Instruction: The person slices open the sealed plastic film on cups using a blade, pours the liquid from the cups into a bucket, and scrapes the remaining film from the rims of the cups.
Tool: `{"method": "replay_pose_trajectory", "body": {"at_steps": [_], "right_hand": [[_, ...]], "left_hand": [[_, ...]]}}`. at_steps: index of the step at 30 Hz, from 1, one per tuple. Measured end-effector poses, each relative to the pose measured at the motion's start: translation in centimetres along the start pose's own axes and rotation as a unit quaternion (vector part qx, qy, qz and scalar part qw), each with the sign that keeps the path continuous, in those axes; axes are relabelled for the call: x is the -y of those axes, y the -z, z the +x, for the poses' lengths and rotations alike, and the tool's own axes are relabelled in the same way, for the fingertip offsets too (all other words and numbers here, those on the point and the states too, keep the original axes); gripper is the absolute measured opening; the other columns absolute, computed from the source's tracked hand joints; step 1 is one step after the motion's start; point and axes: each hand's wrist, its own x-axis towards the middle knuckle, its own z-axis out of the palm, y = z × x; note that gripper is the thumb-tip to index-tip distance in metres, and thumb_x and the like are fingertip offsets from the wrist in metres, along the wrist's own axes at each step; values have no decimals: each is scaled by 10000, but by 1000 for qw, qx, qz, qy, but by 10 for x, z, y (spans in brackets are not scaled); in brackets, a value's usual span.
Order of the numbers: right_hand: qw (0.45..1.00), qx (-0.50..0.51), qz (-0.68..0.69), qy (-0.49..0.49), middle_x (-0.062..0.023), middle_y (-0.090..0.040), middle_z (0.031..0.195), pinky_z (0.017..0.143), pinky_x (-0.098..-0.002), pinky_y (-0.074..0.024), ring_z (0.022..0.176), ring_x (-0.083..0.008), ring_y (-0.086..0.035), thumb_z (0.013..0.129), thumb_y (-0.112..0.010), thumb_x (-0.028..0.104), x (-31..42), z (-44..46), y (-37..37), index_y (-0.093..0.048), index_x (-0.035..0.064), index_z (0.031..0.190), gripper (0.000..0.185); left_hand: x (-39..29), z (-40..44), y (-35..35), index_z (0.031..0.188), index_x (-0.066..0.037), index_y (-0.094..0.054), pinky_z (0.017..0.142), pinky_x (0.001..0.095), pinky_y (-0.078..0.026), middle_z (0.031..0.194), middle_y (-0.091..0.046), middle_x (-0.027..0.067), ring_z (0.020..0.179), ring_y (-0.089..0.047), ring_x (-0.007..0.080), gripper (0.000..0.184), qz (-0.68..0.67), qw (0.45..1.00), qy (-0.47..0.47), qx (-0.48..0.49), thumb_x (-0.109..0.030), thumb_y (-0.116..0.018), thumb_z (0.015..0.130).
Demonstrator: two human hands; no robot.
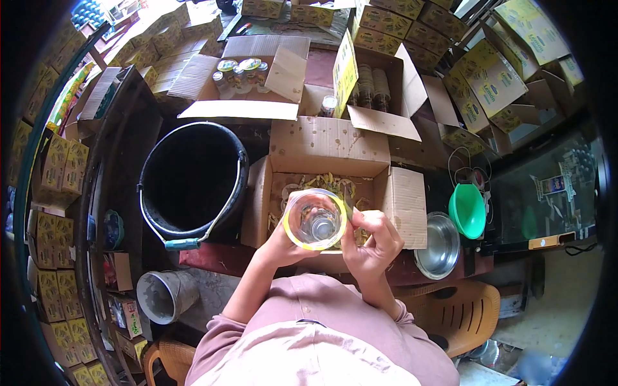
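- The clear cup [315, 219], with a yellow band at its rim, is held up in front of the person's chest, above the open carton. Its mouth faces up toward the head, and its long axis runs nearly along the line of sight, so the inside shows right down to the base.
- The left hand [282, 248] is wrapped around the cup's left and near side; this grip is clasping the cup and bears it.
- The right hand [376, 239] is at the cup's right edge, so the cup lies just to the left of that grip. Its fingers are curled and drawn together by a narrow dark strip [349, 199]; whether they pinch the strip or the cup's edge, I cannot tell. Both hands are at the cup, neither clearly nearer.
- Below, the carton [360, 168] has its flaps spread, with yellow scraps [331, 180] inside.
- Left of the carton is a black bucket [149, 154]; to the right, a steel bowl [438, 243] beside a green bowl [468, 211].
- Beyond the carton, lidded jars [250, 65] stand in another box [238, 110] on the counter.
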Motion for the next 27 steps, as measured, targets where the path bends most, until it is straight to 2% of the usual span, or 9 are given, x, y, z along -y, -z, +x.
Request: {"method": "replay_pose_trajectory", "body": {"at_steps": [5, 10, 17, 19, 23, 27], "right_hand": [[999, -24, 24, -43, -96, -594, 672, 536, -248, -468, 580, -155, -591, 650, -664, -75, 1, -5, 3, -580, 2, 759, 158], [999, -1, 23, -22, -99, -591, 666, 535, -245, -466, 581, -161, -592, 643, -665, -77, 3, -6, 5, -594, 3, 773, 168], [1000, -3, 10, -7, -95, -590, 673, 532, -246, -465, 582, -170, -591, 635, -663, -86, 2, -4, 5, -611, 5, 798, 193], [1000, 10, 5, 4, -83, -575, 676, 530, -230, -439, 588, -150, -566, 640, -651, -94, -1, -1, 6, -583, -8, 787, 184], [998, 33, 37, -42, -67, -559, 679, 543, -217, -424, 605, -118, -541, 655, -648, -95, 0, 2, 7, -572, -17, 790, 174], [995, -3, 65, -69, -63, -562, 677, 542, -212, -431, 602, -105, -540, 665, -651, -80, -1, -3, 5, -581, -16, 793, 159]], "left_hand": [[-3, 1, 0, 1182, -53, -371, 943, 335, -357, 1122, -437, 90, 1082, -443, 205, 692, -20, 1000, 9, -2, -69, -731, 592], [-3, 1, -1, 1180, -52, -377, 945, 332, -354, 1128, -430, 91, 1085, -440, 205, 690, -47, 999, 16, -2, -80, -729, 587], [1, 0, 1, 1186, -45, -381, 948, 329, -355, 1140, -420, 94, 1095, -432, 203, 705, -39, 998, 3, 45, -73, -736, 577], [-2, -1, 3, 1193, -42, -376, 949, 329, -355, 1145, -416, 94, 1101, -428, 203, 717, -22, 997, 6, 69, -77, -736, 574], [-1, -1, 0, 1220, -40, -352, 954, 322, -352, 1161, -410, 89, 1103, -429, 193, 736, -110, 992, 29, 48, -86, -739, 596], [8, -2, -3, 1216, -47, -339, 944, 331, -365, 1161, -408, 77, 1097, -433, 177, 712, -261, 963, 69, 26, -121, -750, 639]]}}
